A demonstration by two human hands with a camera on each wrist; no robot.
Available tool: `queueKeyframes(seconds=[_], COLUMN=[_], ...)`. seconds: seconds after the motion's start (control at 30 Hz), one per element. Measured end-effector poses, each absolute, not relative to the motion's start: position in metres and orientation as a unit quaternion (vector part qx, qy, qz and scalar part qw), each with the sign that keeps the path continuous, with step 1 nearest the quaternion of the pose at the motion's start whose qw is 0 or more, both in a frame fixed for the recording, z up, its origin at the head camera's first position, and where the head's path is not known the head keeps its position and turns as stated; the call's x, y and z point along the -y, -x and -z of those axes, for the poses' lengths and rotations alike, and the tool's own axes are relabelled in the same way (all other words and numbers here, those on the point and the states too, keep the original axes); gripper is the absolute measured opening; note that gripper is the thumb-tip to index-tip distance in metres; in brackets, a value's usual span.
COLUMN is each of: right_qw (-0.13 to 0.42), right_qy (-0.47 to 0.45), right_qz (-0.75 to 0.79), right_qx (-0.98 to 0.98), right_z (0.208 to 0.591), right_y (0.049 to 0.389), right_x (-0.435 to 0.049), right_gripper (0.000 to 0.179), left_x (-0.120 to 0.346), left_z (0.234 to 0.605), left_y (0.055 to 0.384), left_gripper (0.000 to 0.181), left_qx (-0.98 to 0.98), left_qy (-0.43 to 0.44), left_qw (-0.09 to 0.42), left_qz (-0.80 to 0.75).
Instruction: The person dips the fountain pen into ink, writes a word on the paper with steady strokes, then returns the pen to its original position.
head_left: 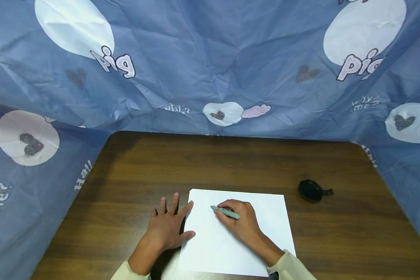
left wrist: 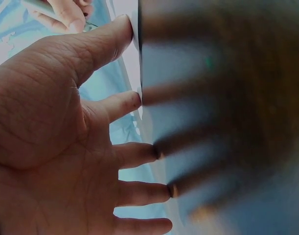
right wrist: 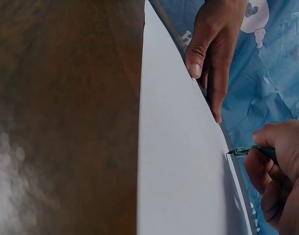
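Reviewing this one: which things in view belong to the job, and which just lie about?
Likely part of the job:
pen, in the right hand
paper, left hand at its edge
table, under the paper

Likely lying about:
pan, off to the paper's right

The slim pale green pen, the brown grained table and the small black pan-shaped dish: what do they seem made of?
Pen: likely smooth plastic, judging by its even colour.
Table: wood or printed laminate, with a soft sheen; the streaky grain fits both.
Dish: dark, slightly shiny, perhaps metal, ceramic or plastic; too small to tell.
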State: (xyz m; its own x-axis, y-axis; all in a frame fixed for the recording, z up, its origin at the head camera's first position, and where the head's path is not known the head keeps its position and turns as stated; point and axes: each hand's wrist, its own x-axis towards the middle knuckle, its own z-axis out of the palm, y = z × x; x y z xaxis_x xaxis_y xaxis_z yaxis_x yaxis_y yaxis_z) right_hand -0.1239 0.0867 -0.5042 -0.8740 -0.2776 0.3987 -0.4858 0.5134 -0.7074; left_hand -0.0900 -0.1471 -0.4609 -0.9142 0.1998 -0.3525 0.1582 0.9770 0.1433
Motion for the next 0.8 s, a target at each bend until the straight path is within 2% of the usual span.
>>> queueKeyframes(seconds=[0.8], right_qw=[0.119], right_qy=[-0.201], right_qz=[-0.448], right_qx=[0.863], right_z=[0.5046], right_y=[0.1237], right_x=[-0.0902], right_gripper=[0.008], left_x=[0.1449], left_z=[0.4604], left_y=[0.0905], left_gripper=[0.084], left_qx=[-0.977], left_qy=[-0.088], left_qw=[0.190], left_qz=[-0.046])
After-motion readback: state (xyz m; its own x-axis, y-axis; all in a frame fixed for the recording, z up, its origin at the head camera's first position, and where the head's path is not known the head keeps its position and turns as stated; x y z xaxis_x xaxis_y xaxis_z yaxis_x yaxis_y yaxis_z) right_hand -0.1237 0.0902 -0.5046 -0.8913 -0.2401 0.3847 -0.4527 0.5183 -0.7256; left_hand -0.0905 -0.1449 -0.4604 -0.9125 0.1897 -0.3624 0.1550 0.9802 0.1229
